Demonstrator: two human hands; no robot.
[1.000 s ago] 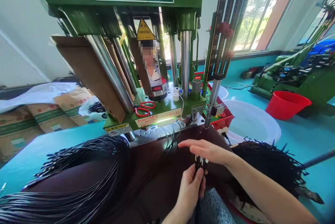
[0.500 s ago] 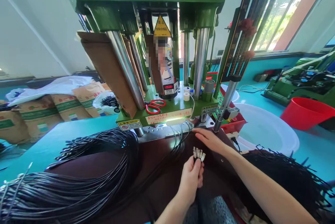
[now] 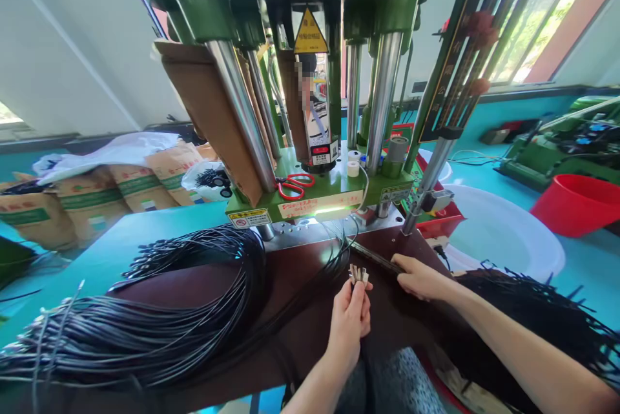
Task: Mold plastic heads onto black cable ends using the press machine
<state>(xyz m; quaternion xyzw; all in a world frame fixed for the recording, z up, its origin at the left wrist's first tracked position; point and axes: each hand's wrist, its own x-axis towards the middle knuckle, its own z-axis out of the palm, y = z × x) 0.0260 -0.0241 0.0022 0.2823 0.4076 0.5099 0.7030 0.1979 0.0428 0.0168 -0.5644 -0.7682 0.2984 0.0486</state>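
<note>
My left hand (image 3: 349, 317) is closed around a bunch of cable ends, with several flat metal plugs (image 3: 358, 274) sticking up above the fingers. To its right, my right hand (image 3: 420, 277) grips the near end of a long, narrow dark metal bar (image 3: 374, 255). The bar slants over the brown tabletop (image 3: 290, 298), its far end close to the press's metal base plate (image 3: 300, 233). Thin black cables (image 3: 334, 260) run from under the green press (image 3: 320, 197) and trail down to the left. My right fingers are partly hidden.
A big coil of black cables (image 3: 159, 343) covers the table's left side. Red-handled scissors (image 3: 296, 185) lie on the press ledge. At right are a pile of black cables (image 3: 523, 323), a white tub (image 3: 513, 233) and a red bucket (image 3: 576, 207). A person (image 3: 317, 120) shows behind the press.
My right hand has gone from outstretched by the press base to closed on the dark bar, drawn back to the right. My left hand still holds the plugs. The view has shifted slightly.
</note>
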